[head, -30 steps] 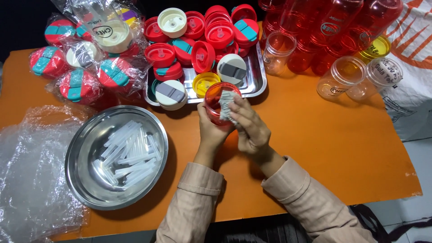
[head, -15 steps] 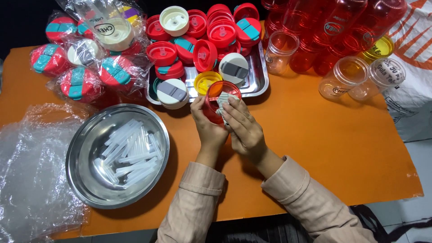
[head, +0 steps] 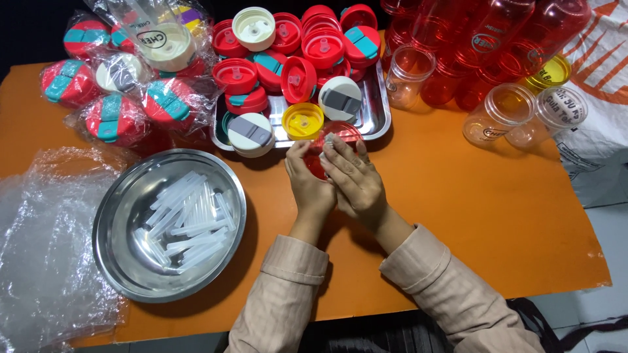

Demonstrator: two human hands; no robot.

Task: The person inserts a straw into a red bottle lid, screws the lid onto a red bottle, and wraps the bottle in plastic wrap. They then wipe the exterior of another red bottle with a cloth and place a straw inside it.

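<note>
Red lid [head: 330, 140]: mostly hidden behind both hands, only the upper rim and a pale part at its centre visible; underside and finer detail not discernible. Located on the orange table [head: 471, 216], touching the front edge of the steel tray [head: 379, 117].

Left hand [head: 309, 186]: fingers curled, gripping the left side of the lid, thumb on the rim.

Right hand [head: 353, 180]: fingers half bent, laid over the lid's face, fingertips pressing on the pale part; closed on the lid from the right. Palm contact hidden.

Beige sleeves [head: 425, 287]: cut off at the bottom edge.

Tray: filled with red, white and yellow lids [head: 304, 121], several stacked and partly covering each other.

Steel bowl [head: 114, 261]: left of the hands, holding clear plastic sticks [head: 186, 219]; exact kind hard to make out.

Wrapped lids [head: 111, 117]: upper left, blurred by film.

Loose film [head: 46, 248]: far left, cut off by the frame.

Red and clear bottles [head: 497, 39]: upper right, tops cut off.
</note>
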